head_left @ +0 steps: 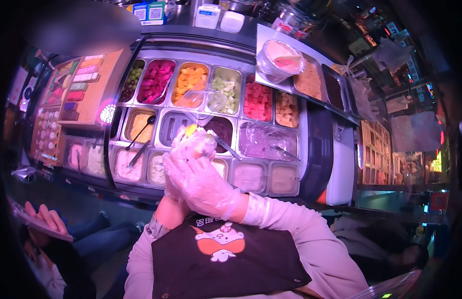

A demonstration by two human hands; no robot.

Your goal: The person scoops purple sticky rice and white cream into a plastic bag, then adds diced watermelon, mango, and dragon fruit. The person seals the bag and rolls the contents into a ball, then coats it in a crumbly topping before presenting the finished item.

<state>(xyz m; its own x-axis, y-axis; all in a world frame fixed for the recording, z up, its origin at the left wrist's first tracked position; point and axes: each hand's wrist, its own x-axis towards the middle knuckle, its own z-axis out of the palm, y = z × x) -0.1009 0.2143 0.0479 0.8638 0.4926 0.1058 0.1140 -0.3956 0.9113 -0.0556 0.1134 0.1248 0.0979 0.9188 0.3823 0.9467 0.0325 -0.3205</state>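
Both of my hands wear thin clear plastic gloves and meet over the middle of the topping counter. They cup a pale rounded bundle (203, 145) with yellow and white bits showing at its top. My left hand (171, 172) is closed around it from the left and below, partly covered by the other hand. My right hand (203, 184) lies across the front, its fingers bent against the bundle. Just beyond is a metal pan of dark purple filling (222, 128) with a spatula (228, 148) in it. A slotted grey pan (172, 124) sits at the left of the bundle.
Diced fruit fills pans at the back, including mango (191, 77) and red cubes (258, 102). Purple mash (261, 137) lies right, creamy spreads (129, 164) in front. A plastic-wrapped bowl (279, 57) stands back right. Someone's hand (46, 219) holds a phone at lower left.
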